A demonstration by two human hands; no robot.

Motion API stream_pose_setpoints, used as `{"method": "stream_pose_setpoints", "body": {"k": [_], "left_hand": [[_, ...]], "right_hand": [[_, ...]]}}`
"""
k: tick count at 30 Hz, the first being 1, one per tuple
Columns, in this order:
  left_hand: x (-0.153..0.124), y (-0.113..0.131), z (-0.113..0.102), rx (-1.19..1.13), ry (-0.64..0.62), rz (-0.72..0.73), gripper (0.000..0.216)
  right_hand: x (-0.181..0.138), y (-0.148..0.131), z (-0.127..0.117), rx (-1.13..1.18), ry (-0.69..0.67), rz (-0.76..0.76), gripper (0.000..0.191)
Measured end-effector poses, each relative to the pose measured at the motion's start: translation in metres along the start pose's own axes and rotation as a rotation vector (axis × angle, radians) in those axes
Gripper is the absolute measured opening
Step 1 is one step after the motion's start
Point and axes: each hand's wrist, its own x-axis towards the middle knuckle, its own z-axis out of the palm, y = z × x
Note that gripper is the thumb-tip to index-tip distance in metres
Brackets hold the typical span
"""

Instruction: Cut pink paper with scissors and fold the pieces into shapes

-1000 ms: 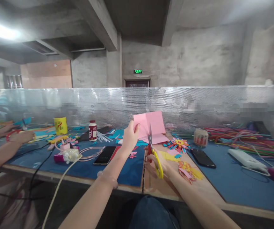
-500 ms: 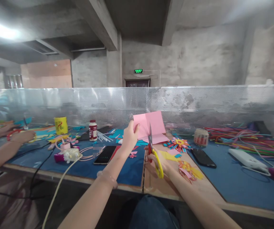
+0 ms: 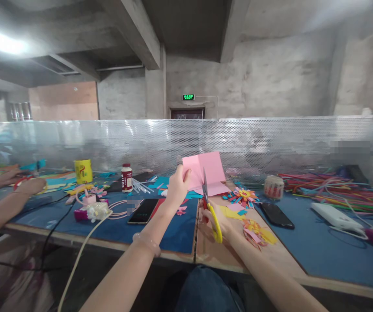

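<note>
A creased sheet of pink paper is pinched along its left side by my left hand, held up above the table. My right hand grips scissors with yellow and red handles. Their blades point upward, parted a little, and lie at the paper's lower middle, where a lower flap of the sheet folds out to the right. Beneath my right hand are yellow and pink paper scraps. Paper flowers in orange and blue and in yellow and orange lie to its right.
A black phone and a lit phone flank my hands. Around them are a power strip, a brown bottle, a yellow can and a power bank. A perforated metal screen stands behind. At left, another person's hands work.
The pink paper and my left hand have shifted very slightly to the right. The scissors stay at the paper's lower middle, almost unmoved.
</note>
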Motion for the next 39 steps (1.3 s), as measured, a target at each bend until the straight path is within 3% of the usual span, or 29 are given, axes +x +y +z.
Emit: {"method": "stream_pose_setpoints", "body": {"k": [6,17,31,39], "left_hand": [[0.000,0.000,0.000,0.015,-0.004,-0.004,0.016],[0.001,0.003,-0.002,-0.024,0.004,0.011,0.017],[0.001,0.001,-0.001,-0.033,-0.006,-0.004,0.016],[0.000,-0.001,0.000,-0.058,-0.003,0.000,0.015]], "right_hand": [[0.001,0.005,0.005,0.075,0.016,0.085,0.007],[0.003,0.018,0.008,0.115,0.037,0.108,0.005],[-0.002,0.002,0.006,0.023,0.064,0.147,0.015],[0.000,0.010,0.006,-0.046,0.034,0.095,0.026]]}}
